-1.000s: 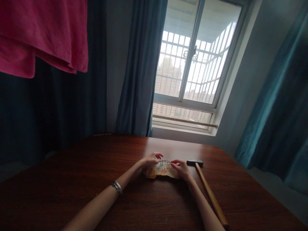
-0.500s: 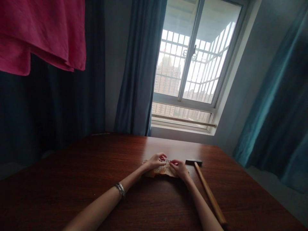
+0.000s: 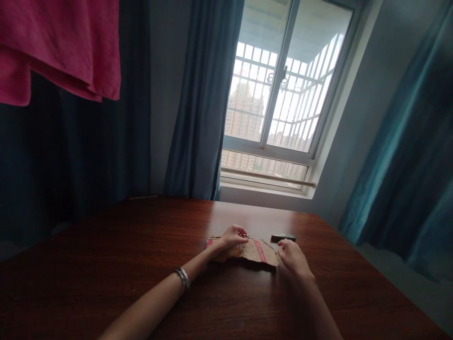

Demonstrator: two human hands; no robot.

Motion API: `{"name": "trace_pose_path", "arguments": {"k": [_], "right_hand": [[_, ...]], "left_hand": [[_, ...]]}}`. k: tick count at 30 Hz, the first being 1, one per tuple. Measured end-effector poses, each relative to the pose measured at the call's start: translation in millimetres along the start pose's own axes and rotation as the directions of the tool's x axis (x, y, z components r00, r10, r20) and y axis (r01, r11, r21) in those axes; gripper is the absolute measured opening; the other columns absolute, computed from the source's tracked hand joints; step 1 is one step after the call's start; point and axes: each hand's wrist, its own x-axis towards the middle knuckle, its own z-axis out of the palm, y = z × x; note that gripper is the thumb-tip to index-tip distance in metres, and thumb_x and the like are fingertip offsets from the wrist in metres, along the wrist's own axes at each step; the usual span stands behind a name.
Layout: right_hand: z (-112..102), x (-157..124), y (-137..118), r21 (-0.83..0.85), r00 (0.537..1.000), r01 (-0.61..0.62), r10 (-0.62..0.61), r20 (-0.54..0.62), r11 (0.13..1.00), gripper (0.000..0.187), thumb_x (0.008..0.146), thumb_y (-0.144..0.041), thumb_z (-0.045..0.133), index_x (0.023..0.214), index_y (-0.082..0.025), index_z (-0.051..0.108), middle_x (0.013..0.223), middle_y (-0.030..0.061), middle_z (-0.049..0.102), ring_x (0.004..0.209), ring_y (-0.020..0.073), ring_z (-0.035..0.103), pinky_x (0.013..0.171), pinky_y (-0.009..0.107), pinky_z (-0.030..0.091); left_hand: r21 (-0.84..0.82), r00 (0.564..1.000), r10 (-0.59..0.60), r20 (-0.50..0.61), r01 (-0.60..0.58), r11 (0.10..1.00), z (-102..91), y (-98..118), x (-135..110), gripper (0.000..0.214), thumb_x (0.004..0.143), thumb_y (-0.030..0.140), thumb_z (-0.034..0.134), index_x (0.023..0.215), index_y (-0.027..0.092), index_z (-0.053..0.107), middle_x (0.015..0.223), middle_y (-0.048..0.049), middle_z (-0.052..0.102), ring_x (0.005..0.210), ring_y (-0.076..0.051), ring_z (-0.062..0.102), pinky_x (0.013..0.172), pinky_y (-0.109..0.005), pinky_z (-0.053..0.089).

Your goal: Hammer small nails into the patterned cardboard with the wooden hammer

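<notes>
A tan piece of cardboard with many small dark holes and a pink stripe lies on the table. Over its middle, my left hand is closed in a pinch around a thin upright nail, whose tip reaches the cardboard. The fingers partly hide other small details there. To the right of the cardboard, my right hand is curled over the hammer, just below its black head. My hand and forearm cover the wooden handle.
The brown wooden table runs back to the wall below a barred window. Blue curtains hang at both sides. A pink cloth hangs at the upper left.
My right hand has left the cardboard and moved right onto the hammer's handle, uncovering the cardboard's pink stripe. My left hand stays pinched over the cardboard. The view has shifted slightly.
</notes>
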Motion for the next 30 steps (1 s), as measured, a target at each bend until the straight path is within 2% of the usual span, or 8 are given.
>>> {"name": "trace_pose_path", "arguments": {"k": [3,7,14,20,22,25,27,30], "right_hand": [[-18.2,-36.4,19.8,-0.413,0.983,-0.174,0.181,-0.023,0.894,0.027,0.077,-0.028,0.048,0.096,-0.015,0.061,0.091,0.0157,0.062,0.085,0.0273,0.060,0.071,0.034,0.043],[-20.7,-71.9,34.0,-0.526,0.968,-0.200,0.249,0.023,0.827,0.030,0.084,-0.037,0.037,0.088,-0.015,0.058,0.086,0.0156,0.060,0.078,0.0272,0.062,0.064,0.033,0.044],[-12.4,-77.9,45.9,-0.413,0.966,-0.197,0.249,0.075,0.889,0.022,0.085,-0.030,0.032,0.089,-0.019,0.051,0.088,0.0112,0.061,0.081,0.0238,0.062,0.064,0.030,0.042],[-15.5,-70.7,44.0,0.086,0.963,-0.266,0.261,0.067,0.960,0.023,0.078,-0.039,0.042,0.066,-0.021,0.050,0.070,0.0049,0.061,0.069,0.0203,0.060,0.056,0.026,0.041],[-15.7,-70.3,35.0,0.390,0.953,-0.303,0.276,0.126,0.869,0.028,0.075,-0.044,0.045,0.063,-0.019,0.050,0.061,0.0016,0.056,0.052,0.0148,0.054,0.044,0.023,0.036],[-21.4,-71.6,14.9,0.726,0.894,-0.447,0.287,0.343,0.523,0.031,0.069,-0.048,0.053,0.072,-0.017,0.054,0.059,-0.0023,0.050,0.035,0.0050,0.036,0.032,0.018,0.024],[-29.0,-73.0,0.4,0.785,0.854,-0.519,0.233,0.465,0.337,0.034,0.066,-0.046,0.060,0.080,-0.016,0.057,0.059,-0.0029,0.048,0.033,0.0020,0.030,0.030,0.016,0.021],[-39.5,-75.1,-18.9,0.796,0.827,-0.562,0.159,0.539,0.224,0.036,0.065,-0.044,0.063,0.084,-0.014,0.059,0.059,-0.0028,0.048,0.032,0.0003,0.028,0.029,0.014,0.020]], "left_hand": [[0.009,1.000,-0.011,-0.025,0.011,1.000,4.7,-2.5,1.9,0.031,0.060,0.032,0.065,0.081,0.009,0.068,0.073,-0.0058,0.066,0.068,-0.016,0.058,0.057,-0.021,0.041],[-0.012,0.999,-0.031,-0.034,0.031,0.999,7.8,-4.1,3.7,0.030,0.059,0.030,0.064,0.079,0.009,0.069,0.075,-0.0068,0.068,0.069,-0.017,0.059,0.058,-0.022,0.041],[-0.030,0.998,-0.033,-0.045,0.032,0.999,7.0,-6.7,5.7,0.028,0.059,0.027,0.062,0.076,0.007,0.070,0.071,-0.0081,0.068,0.067,-0.018,0.059,0.056,-0.023,0.040],[0.012,0.997,-0.057,-0.046,0.058,0.998,5.8,-0.6,3.6,0.027,0.059,0.027,0.061,0.074,0.008,0.071,0.067,-0.0061,0.067,0.063,-0.016,0.057,0.053,-0.021,0.038],[0.002,0.998,-0.056,-0.040,0.056,0.998,5.0,2.5,2.5,0.026,0.059,0.027,0.060,0.074,0.008,0.070,0.067,-0.0058,0.067,0.063,-0.016,0.057,0.054,-0.021,0.038],[-0.014,0.998,-0.046,-0.035,0.045,0.999,3.9,6.7,0.9,0.025,0.058,0.025,0.059,0.072,0.008,0.070,0.067,-0.0056,0.066,0.063,-0.016,0.056,0.054,-0.021,0.039],[-0.017,0.999,-0.040,-0.037,0.039,0.999,3.7,8.3,0.3,0.024,0.058,0.024,0.059,0.072,0.008,0.070,0.066,-0.0057,0.066,0.063,-0.015,0.056,0.053,-0.021,0.038],[-0.017,0.999,-0.035,-0.039,0.035,0.999,4.2,8.0,0.7,0.024,0.058,0.023,0.058,0.072,0.007,0.070,0.066,-0.0060,0.066,0.062,-0.015,0.056,0.052,-0.021,0.037]]}}
